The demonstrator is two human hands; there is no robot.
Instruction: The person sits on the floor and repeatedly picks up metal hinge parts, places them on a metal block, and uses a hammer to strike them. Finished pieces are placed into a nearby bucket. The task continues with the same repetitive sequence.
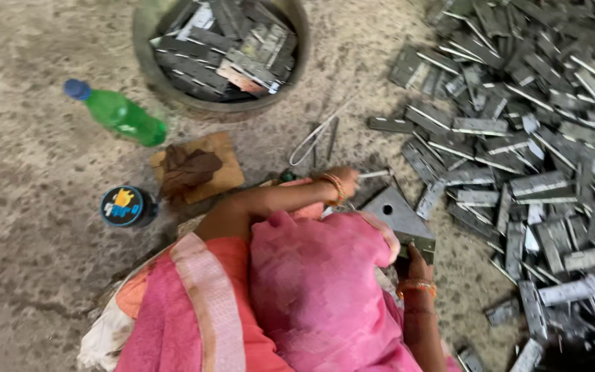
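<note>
Left hand (342, 180) grasps a thin pin (374, 174) at the wedge block's (399, 215) top. Right hand (418, 264) clenches the block's lower edge, steadying it on the floor (29, 227) near the hinge pile (538, 138).

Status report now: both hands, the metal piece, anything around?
Left hand grips thin rod. Right hand on triangular metal block. Hinge pile close right.

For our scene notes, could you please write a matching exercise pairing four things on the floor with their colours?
Things:
1. bottle
2. cloth
3. round tin
4. hinge pile

Colours:
A. grey
B. dark with blue and yellow lid
C. green with blue cap
D. brown

Pairs: 1-C, 2-D, 3-B, 4-A
</note>
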